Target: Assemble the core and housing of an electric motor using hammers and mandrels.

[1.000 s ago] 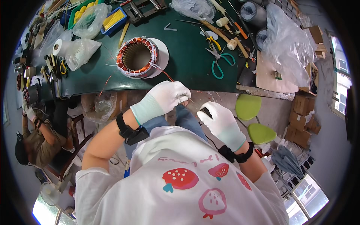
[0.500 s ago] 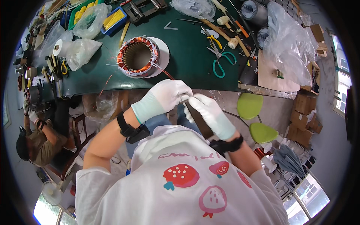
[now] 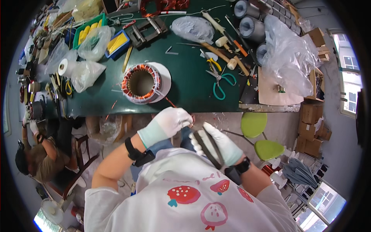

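A motor stator wound with copper wire and laced with white cord sits on a white disc near the table's front edge. From it a reddish wire lead runs toward me. My gloved left hand is closed on this lead, its short end showing past the fingertips. Just right of it, my gloved right hand grips a dark tool with two long flat arms, spread apart at the fingers. The tool's exact kind is unclear, and its tip is apart from the left hand.
Green-handled scissors, yellow-handled pliers and a mallet lie on the green table. A blue tray and a clamp-like fixture stand farther back. Green seats are at right; another person works at left.
The two hands have moved apart. The right hand has shifted right and down, and the dark tool's arms now show spread. My view has tilted, so the table sits lower in the picture.
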